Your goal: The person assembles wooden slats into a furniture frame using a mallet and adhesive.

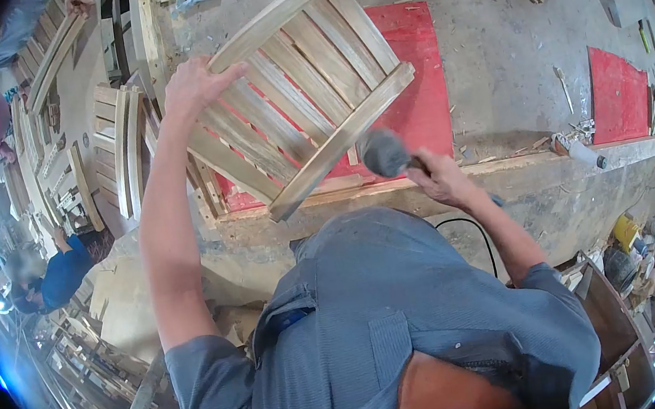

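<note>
our left hand (191,84) grips the slatted wooden frame (306,86), tilted on the bench (503,47) at twelve o'clock. our right hand (439,179) is closed around the mallet (383,153), its head touching the frame's lower rail.

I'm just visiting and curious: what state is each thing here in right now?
Slatted wooden frame: tilted up on the bench, one rail resting down.
Left hand: gripping the frame's curved top rail.
Right hand: closed around the mallet's handle.
Mallet: head blurred, close to the frame's lower rail.
Workbench: dusty, littered with scraps.
</note>
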Tool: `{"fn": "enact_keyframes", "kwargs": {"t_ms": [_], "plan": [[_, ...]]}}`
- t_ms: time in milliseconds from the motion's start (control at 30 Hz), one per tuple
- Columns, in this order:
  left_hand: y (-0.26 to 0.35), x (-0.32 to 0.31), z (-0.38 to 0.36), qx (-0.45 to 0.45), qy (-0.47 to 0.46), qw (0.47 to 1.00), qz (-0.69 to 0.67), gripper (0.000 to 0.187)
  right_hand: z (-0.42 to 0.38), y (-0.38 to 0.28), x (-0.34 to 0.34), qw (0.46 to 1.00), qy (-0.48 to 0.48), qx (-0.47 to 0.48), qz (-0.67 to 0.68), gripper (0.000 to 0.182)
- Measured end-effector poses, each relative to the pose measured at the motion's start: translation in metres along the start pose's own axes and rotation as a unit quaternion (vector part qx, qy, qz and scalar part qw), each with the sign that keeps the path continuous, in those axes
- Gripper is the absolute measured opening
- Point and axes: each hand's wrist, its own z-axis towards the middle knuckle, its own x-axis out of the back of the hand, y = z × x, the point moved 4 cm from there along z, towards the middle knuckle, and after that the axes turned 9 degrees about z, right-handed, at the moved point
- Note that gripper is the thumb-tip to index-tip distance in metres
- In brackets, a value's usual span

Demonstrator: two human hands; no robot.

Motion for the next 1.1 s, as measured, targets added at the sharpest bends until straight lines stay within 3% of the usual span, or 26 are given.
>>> {"fn": "enact_keyframes", "kwargs": {"t_ms": [33, 67, 100, 133, 200, 233, 300, 333, 433, 500, 567, 633, 700, 733, 767, 800, 833, 867, 933, 967, 1000, 1067, 1100], "plan": [[0.000, -0.003, -0.003, 0.002, 0.000, 1.000, 0.009, 0.084, 0.003, -0.025, 0.013, 0.990, 0.042, 0.042, 0.132, 0.026], [0.001, -0.003, -0.005, 0.004, -0.002, 1.000, 0.009, 0.084, 0.006, -0.026, 0.027, 0.989, 0.029, 0.123, 0.071, 0.038], [0.004, 0.001, -0.007, -0.011, 0.008, 1.000, -0.002, 0.084, 0.021, -0.030, 0.024, 0.989, 0.027, 0.127, 0.070, 0.038], [0.006, 0.007, -0.008, -0.024, 0.021, 0.999, -0.012, 0.084, 0.042, -0.042, 0.025, 0.975, 0.124, 0.179, 0.049, 0.035], [0.011, 0.015, -0.009, -0.013, 0.004, 1.000, 0.008, 0.084, 0.099, -0.036, 0.011, 0.983, 0.146, 0.111, -0.003, 0.028], [0.013, 0.018, -0.009, -0.007, -0.019, 0.999, 0.026, 0.084, 0.124, -0.017, -0.001, 0.997, 0.071, -0.008, -0.040, 0.024], [0.000, 0.002, -0.005, -0.019, -0.032, 0.998, -0.047, 0.083, 0.125, -0.018, 0.012, 0.993, 0.113, 0.022, -0.028, 0.025], [-0.002, 0.002, -0.005, -0.029, 0.020, 0.998, -0.054, 0.080, 0.131, -0.017, 0.025, 0.986, 0.156, 0.050, -0.012, 0.026], [0.009, -0.005, -0.035, -0.034, 0.031, 0.998, -0.051, 0.074, 0.091, -0.011, 0.060, 0.972, 0.219, 0.014, 0.082, 0.033], [0.015, 0.006, -0.052, -0.025, 0.029, 0.999, -0.038, 0.071, 0.062, 0.025, 0.077, 0.954, 0.293, 0.015, 0.061, 0.035], [0.024, 0.021, -0.078, -0.047, 0.090, 0.991, -0.088, 0.061, 0.028, 0.094, 0.086, 0.950, 0.274, -0.124, -0.088, 0.036], [0.035, 0.037, -0.114, -0.027, 0.107, 0.993, -0.035, 0.052, -0.002, 0.114, 0.088, 0.938, 0.251, -0.206, -0.122, 0.035], [0.046, 0.056, -0.156, -0.102, 0.233, 0.966, 0.045, 0.042, -0.022, 0.135, 0.084, 0.934, 0.261, -0.156, -0.188, 0.040], [0.047, 0.062, -0.166, -0.107, 0.242, 0.963, 0.043, 0.042, -0.029, 0.136, 0.088, 0.931, 0.270, -0.154, -0.191, 0.040], [0.051, 0.069, -0.180, -0.182, 0.311, 0.928, 0.092, 0.036, -0.032, 0.140, 0.090, 0.933, 0.324, -0.150, 0.048, 0.051], [0.055, 0.074, -0.189, -0.247, 0.375, 0.881, 0.147, 0.030, -0.036, 0.142, 0.092, 0.870, 0.387, -0.125, 0.277, 0.061], [0.057, 0.078, -0.187, -0.240, 0.378, 0.881, 0.153, 0.030, -0.028, 0.111, 0.091, 0.770, 0.375, -0.107, 0.505, 0.069], [0.067, 0.084, -0.191, -0.289, 0.451, 0.824, 0.187, 0.020, -0.018, 0.058, 0.086, 0.672, 0.292, -0.099, 0.673, 0.076], [0.093, 0.096, -0.182, -0.394, 0.593, 0.663, 0.232, 0.006, 0.005, -0.031, 0.083, 0.537, 0.161, -0.119, 0.819, 0.092], [0.104, 0.103, -0.168, -0.415, 0.616, 0.635, 0.212, 0.006, 0.008, -0.055, 0.090, 0.516, 0.174, -0.124, 0.830, 0.100], [0.113, 0.105, -0.154, -0.432, 0.650, 0.590, 0.210, 0.006, -0.004, 0.027, 0.086, 0.591, 0.246, -0.083, 0.764, 0.093], [0.113, 0.096, -0.094, -0.393, 0.672, 0.592, 0.208, 0.022, -0.004, 0.043, 0.109, 0.730, 0.355, 0.068, 0.580, 0.068], [0.108, 0.101, -0.062, -0.337, 0.655, 0.661, 0.145, 0.035, 0.002, 0.050, 0.125, 0.794, 0.392, 0.136, 0.445, 0.056]]}}
